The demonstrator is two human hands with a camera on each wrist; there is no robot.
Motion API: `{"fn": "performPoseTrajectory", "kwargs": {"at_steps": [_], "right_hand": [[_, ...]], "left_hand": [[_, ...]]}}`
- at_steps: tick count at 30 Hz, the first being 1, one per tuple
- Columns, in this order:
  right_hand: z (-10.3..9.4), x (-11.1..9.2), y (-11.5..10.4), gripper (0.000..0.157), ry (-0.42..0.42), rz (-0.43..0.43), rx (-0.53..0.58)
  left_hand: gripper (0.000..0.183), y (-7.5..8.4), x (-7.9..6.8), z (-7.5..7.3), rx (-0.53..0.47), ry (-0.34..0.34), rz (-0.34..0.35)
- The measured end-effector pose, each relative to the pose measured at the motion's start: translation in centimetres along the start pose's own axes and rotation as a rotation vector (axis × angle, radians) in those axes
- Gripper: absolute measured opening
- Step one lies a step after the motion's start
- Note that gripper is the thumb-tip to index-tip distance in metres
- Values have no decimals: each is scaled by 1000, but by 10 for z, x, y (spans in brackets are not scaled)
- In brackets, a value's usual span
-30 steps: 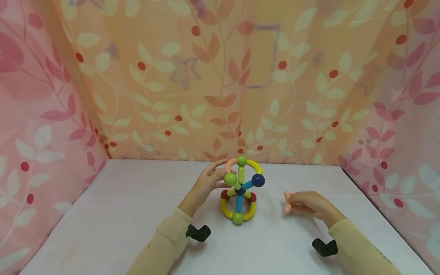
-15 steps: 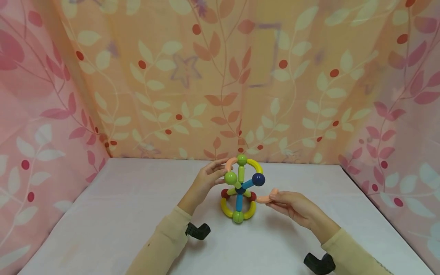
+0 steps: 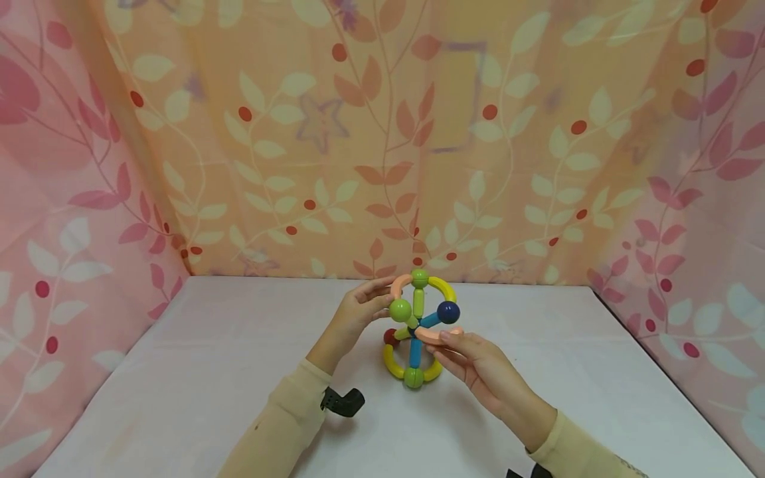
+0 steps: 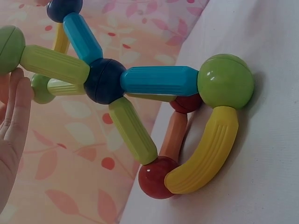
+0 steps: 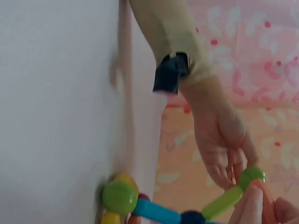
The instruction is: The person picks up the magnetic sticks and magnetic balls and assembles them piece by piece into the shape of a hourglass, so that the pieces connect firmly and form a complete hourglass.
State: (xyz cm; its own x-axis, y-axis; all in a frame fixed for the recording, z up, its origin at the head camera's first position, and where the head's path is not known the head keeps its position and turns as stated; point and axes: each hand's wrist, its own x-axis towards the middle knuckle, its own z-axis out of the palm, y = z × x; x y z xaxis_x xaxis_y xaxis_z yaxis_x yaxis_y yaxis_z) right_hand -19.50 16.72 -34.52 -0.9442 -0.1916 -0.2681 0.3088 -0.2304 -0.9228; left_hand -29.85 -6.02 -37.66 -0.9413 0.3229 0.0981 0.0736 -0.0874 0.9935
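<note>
A toy structure of balls and ribbed sticks stands upright on the table, around a dark blue centre ball point(image 4: 105, 80). It has blue and green straight sticks and yellow and orange curved ones. My left hand point(image 3: 351, 323) holds its upper left side, by a light green ball point(image 3: 400, 311) and an orange curved stick point(image 3: 398, 287). In front of the structure, my right hand point(image 3: 493, 372) pinches a loose orange curved stick point(image 3: 435, 336) between thumb and fingers. This stick covers the right red ball in the head view. Whether it touches the structure, I cannot tell.
A white cloth covers the table point(image 3: 197, 372). Patterned curtains point(image 3: 287, 166) enclose it at the back and both sides. A black wrist device point(image 3: 343, 402) is on the left sleeve.
My right hand has moved left with the orange curved stick, from the right side of the table to in front of the structure. The left hand and the structure have stayed in place.
</note>
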Motion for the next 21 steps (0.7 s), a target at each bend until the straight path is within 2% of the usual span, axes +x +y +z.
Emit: {"fn": "performPoseTrajectory", "kwargs": {"at_steps": [3,7,16,21], "right_hand": [[9,-1,0,35,34,-4,48],[17,1,-1,28,38,-15,98],[22,3,-1,21,2,-21,172],[24,4,-1,21,-1,-27,175]], "left_hand": [[48,-1,0,0,2,-1,5],[50,-1,0,0,0,-6,8],[46,0,0,0,-24,-10,3],[46,-1,0,0,-30,-8,5]]}}
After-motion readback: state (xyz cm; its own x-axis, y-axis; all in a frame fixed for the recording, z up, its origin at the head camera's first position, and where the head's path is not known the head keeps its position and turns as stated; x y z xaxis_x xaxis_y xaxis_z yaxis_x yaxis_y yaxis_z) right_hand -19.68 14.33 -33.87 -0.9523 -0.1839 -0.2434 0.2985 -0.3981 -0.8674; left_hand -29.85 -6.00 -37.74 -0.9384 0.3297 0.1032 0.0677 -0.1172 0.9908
